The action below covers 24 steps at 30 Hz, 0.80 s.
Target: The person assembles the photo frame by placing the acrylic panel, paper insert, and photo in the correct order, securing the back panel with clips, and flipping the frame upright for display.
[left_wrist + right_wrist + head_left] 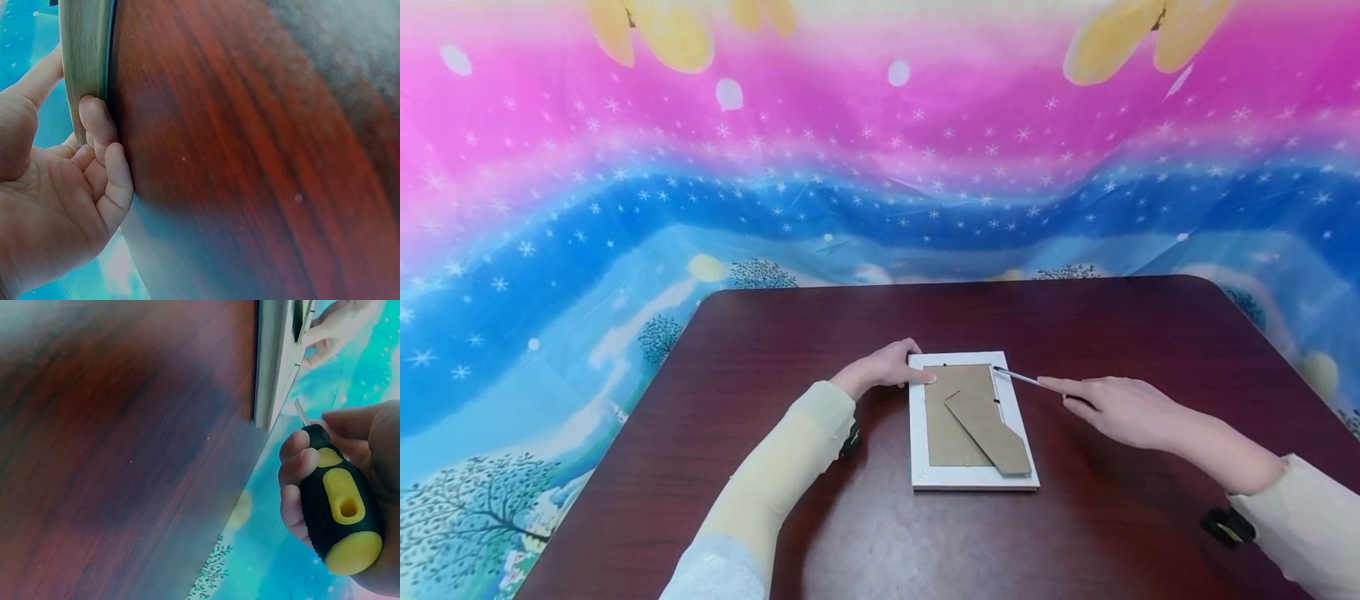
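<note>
A white picture frame [919, 442] lies face down on the table, its brown backing board [942, 429] and angled easel leg [994, 433] showing. Small dark tabs stand along the backing's edges. My left hand [886, 365] grips the frame's far left corner, thumb on top and the other fingers at its side edge. In my right hand [1123, 410] is a screwdriver, whose black and yellow handle [344, 494] fills the palm in the right wrist view. Its thin metal shaft [1019, 377] points left, with the tip at the backing's far right corner.
The dark reddish-brown table [760, 358] has rounded far corners. Behind it hangs a pink and blue printed cloth [880, 167] with snowflakes and trees. A black wrist device [1227, 527] sits under the right sleeve, another [850, 440] beside the left cuff.
</note>
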Each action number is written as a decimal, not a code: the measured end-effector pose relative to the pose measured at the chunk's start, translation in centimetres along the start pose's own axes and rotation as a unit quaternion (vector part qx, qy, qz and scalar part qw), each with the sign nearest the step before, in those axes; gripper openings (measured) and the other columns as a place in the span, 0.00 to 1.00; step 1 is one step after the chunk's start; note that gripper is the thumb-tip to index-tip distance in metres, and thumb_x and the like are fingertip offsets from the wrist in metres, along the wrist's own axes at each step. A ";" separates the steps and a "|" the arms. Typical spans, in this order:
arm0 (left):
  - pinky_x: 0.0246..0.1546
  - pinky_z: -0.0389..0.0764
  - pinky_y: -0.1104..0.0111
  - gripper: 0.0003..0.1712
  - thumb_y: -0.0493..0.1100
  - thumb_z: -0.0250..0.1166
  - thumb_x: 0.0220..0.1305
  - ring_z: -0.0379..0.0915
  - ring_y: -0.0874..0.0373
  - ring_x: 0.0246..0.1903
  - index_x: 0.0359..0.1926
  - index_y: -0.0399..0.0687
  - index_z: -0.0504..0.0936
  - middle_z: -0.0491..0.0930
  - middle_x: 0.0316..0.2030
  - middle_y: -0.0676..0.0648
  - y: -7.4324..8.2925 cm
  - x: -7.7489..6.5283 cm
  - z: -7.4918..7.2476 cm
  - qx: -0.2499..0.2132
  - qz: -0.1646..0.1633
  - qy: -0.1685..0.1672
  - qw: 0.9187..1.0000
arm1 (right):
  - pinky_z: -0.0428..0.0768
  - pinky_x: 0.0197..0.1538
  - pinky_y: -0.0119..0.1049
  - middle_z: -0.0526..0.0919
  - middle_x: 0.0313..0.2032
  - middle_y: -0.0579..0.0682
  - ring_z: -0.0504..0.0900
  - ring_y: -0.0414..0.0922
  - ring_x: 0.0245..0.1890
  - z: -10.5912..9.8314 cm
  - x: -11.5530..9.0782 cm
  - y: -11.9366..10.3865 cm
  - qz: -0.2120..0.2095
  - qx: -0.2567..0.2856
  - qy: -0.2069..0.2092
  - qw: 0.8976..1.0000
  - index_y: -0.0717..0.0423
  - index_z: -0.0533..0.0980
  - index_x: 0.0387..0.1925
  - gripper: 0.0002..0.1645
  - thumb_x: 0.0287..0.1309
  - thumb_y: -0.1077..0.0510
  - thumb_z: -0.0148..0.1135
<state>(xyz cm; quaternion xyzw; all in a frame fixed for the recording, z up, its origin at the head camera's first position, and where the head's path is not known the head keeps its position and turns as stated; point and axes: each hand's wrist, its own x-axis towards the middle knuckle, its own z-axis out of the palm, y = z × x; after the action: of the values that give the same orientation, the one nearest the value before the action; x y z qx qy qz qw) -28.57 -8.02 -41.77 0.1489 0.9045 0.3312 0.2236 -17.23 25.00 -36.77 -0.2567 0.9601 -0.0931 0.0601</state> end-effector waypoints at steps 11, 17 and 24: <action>0.34 0.76 0.67 0.26 0.52 0.70 0.61 0.73 0.54 0.33 0.51 0.44 0.70 0.72 0.42 0.46 0.0 0.0 0.1 0.005 0.001 -0.005 1.000 | 0.65 0.24 0.37 0.64 0.13 0.43 0.60 0.40 0.13 -0.6 2.7 0.8 0.011 0.043 -0.009 0.999 0.50 0.63 0.71 0.30 0.70 0.52 0.53; 0.34 0.76 0.66 0.27 0.52 0.70 0.60 0.73 0.53 0.32 0.51 0.44 0.69 0.73 0.42 0.46 -0.1 0.0 0.0 0.001 0.002 -0.002 1.000 | 0.67 0.26 0.38 0.68 0.17 0.43 0.62 0.40 0.14 -0.8 3.8 0.4 -0.017 0.033 -0.008 0.999 0.49 0.62 0.71 0.30 0.70 0.57 0.53; 0.33 0.76 0.66 0.26 0.53 0.70 0.60 0.73 0.54 0.32 0.51 0.44 0.70 0.73 0.42 0.46 -0.1 0.1 0.0 0.006 0.002 -0.002 1.000 | 0.67 0.26 0.38 0.71 0.18 0.42 0.61 0.38 0.15 -0.7 4.5 -0.5 -0.038 0.029 -0.015 0.999 0.46 0.66 0.69 0.28 0.69 0.59 0.54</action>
<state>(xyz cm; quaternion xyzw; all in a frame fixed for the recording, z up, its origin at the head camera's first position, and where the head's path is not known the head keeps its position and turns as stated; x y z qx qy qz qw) -28.66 -8.04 -41.84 0.1525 0.9057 0.3259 0.2240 -21.02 22.39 -36.24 -0.2928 0.9455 -0.1190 0.0786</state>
